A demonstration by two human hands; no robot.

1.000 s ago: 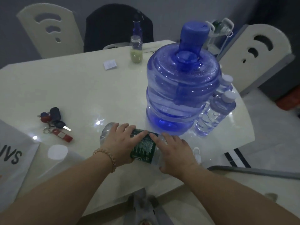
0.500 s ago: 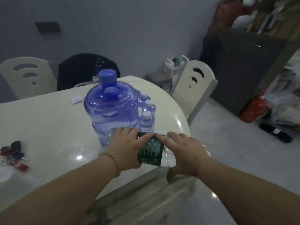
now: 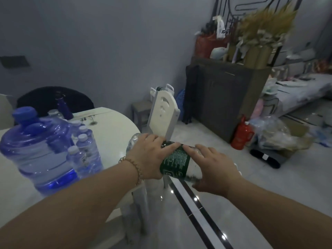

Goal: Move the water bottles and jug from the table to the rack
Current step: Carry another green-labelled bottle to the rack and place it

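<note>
Both hands hold a clear water bottle with a dark green label (image 3: 177,161) sideways in the air, past the right edge of the white table (image 3: 111,128). My left hand (image 3: 150,156) grips its base end and my right hand (image 3: 213,169) wraps its cap end, hiding the cap. A big blue jug (image 3: 36,150) with a blue cap stands on the table at left. Several small clear bottles (image 3: 83,153) stand close against its right side. A white rack (image 3: 162,89) shows partly behind a chair by the far wall.
A white chair (image 3: 163,115) stands at the table's right edge, a dark-draped chair (image 3: 52,99) at the back. A dark cabinet (image 3: 222,97) with dried plants on top, a red jug (image 3: 242,133) and plastic bags lie to the right. Glossy tiled floor stretches below my hands.
The green-label bottle has been lifted off the table and carried right, beyond the table edge. My view has swung right, so the jug now sits at the left.
</note>
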